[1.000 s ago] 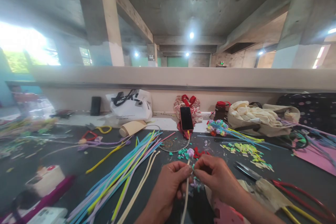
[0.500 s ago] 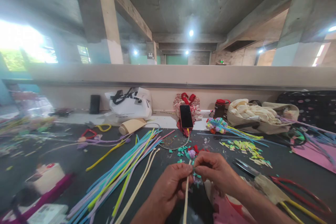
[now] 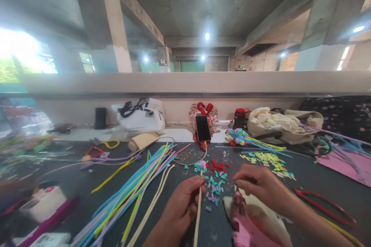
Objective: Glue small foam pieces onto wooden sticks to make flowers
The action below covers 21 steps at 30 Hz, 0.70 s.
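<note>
My left hand [image 3: 181, 207] is closed around a cream pipe cleaner stem [image 3: 197, 216] that stands upright, topped by a small lilac bud [image 3: 202, 164]. My right hand [image 3: 262, 188] has drawn away to the right, fingers curled and pinched above a pink and cream cloth [image 3: 255, 225]; whether it holds anything is too small to tell. Between the hands lie several small teal and lilac cut pieces [image 3: 216, 189] and red bits [image 3: 216, 166] on the dark table [image 3: 72, 179].
A fan of long coloured pipe cleaners [image 3: 136, 187] lies left of my hands. A phone [image 3: 203, 128] leans on a red bag at the back, with a white bag [image 3: 139, 117], a cream cloth bundle [image 3: 278, 121] and yellow-green scraps [image 3: 268, 160]. Red-handled scissors [image 3: 324, 206] lie right.
My right hand has let go of the stem's top and moved right and slightly down. My left hand still holds the stem. The view has shifted a little to the right.
</note>
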{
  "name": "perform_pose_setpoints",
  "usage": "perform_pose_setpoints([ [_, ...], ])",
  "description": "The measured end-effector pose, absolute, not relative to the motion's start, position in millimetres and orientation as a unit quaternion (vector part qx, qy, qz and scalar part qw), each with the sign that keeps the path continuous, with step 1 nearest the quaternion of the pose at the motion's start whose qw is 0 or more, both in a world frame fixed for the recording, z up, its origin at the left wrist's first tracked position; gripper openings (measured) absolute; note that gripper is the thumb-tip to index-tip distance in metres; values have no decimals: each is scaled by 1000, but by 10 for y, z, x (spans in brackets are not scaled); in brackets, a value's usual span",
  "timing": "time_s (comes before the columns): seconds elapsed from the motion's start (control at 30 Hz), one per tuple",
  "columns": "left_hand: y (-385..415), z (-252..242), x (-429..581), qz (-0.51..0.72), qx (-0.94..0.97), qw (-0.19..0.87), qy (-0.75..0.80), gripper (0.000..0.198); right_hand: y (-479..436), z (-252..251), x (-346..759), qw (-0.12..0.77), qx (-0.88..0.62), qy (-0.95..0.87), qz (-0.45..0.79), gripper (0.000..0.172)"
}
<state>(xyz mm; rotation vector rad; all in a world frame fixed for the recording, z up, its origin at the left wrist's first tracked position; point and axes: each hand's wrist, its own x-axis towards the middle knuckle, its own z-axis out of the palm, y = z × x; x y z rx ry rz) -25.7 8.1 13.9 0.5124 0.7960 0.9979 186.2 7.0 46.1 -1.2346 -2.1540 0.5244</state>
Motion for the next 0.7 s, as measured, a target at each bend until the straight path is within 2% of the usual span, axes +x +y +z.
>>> perform_pose_setpoints([
  [0.17, 19, 164, -203, 453, 275, 753, 390, 11, -335, 283, 2102, 156, -515, -828, 159, 11],
  [0.27, -27, 147, -96, 421, 298, 750, 415, 14, -499, 191, 2083, 110, -528, -834, 120, 30],
  [0.33, -36, 103, 1, 387, 304, 761, 423, 15, -538, 140, 2050, 97, -539, -830, 102, 30],
  [0.43, -19, 22, 123, 356, 324, 759, 439, 14, -542, 91, 2029, 110, -548, -824, 93, 16],
  [0.7, -23, -40, 196, 340, 399, 701, 483, 14, -533, 102, 2175, 236, -520, -796, 202, 15],
])
